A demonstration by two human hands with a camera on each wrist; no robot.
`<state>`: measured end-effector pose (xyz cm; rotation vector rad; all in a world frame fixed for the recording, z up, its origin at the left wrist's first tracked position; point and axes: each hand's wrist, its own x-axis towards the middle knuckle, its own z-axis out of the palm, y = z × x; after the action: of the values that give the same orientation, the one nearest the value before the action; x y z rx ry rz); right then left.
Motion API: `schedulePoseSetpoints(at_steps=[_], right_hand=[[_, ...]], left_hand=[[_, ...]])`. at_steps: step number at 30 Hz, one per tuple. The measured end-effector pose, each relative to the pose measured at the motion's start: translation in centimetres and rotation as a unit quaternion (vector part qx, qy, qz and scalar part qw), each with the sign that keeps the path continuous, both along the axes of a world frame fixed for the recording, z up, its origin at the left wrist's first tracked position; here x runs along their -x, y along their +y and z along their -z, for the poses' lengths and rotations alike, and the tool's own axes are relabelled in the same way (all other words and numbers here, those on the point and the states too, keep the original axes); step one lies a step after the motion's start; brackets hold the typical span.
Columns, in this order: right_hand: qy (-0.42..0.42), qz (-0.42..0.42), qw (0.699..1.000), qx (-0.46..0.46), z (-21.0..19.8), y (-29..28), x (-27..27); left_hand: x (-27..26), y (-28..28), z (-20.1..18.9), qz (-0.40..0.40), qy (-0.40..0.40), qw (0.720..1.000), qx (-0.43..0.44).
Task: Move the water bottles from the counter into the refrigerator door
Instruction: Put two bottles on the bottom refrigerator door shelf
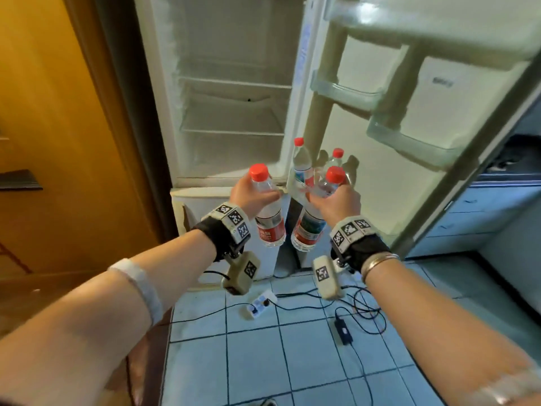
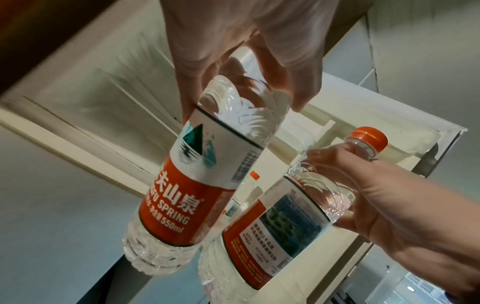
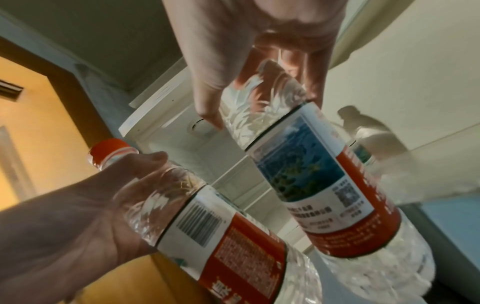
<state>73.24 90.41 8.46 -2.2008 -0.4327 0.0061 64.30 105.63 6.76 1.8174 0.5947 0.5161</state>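
- Pale blue floor tiles [image 1: 307, 361] with dark grout lie below the open refrigerator [image 1: 231, 92] in the head view, with a power strip [image 1: 260, 303] and black cables on them; the refrigerator door [image 1: 380, 136] swings open beside the cabinet.
- Head view: the left hand [image 1: 248, 194] wraps the shoulder of one water bottle [image 1: 268, 218], the right hand [image 1: 336, 200] another water bottle [image 1: 310, 227], side by side before the door. Two more bottles [image 1: 303, 165] stand in the door's lowest shelf.
- Left wrist view: fingers [image 2: 192, 61] and thumb curl around the bottle's clear shoulder above its red label [image 2: 174, 207].
- Right wrist view: that grip likewise pinches its bottle [image 3: 319, 185] at the shoulder, cap end up.
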Motion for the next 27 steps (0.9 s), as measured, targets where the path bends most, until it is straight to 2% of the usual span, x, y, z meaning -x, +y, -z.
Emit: schedulePoseSetpoints(at_steps=[5,8,13,22,27], right_hand=[[-0.023,0.063,0.998,-0.015,-0.5,-1.4,-7.1],[-0.023,0.092,0.995,-0.028,-0.5,-2.1,-10.6],[-0.014,0.106,0.994,-0.022,0.1,-3.3,-15.5],[0.035,0.14,0.989,-0.014,2.2,-4.0,-20.9],[0.092,0.154,0.982,-0.051,4.0,-3.4,-22.5]], left_hand=[[-9.2,-1.2,-0.6,0.04,-0.027,0.999,0.007],[-13.5,-1.5,-1.0,0.04,-0.046,0.997,-0.037],[-20.6,-2.4,-0.7,0.045,-0.048,0.997,-0.043],[-27.9,-2.9,1.9,0.078,-0.054,0.995,0.042],[-30.5,-2.5,3.6,0.079,-0.03,0.996,0.033]])
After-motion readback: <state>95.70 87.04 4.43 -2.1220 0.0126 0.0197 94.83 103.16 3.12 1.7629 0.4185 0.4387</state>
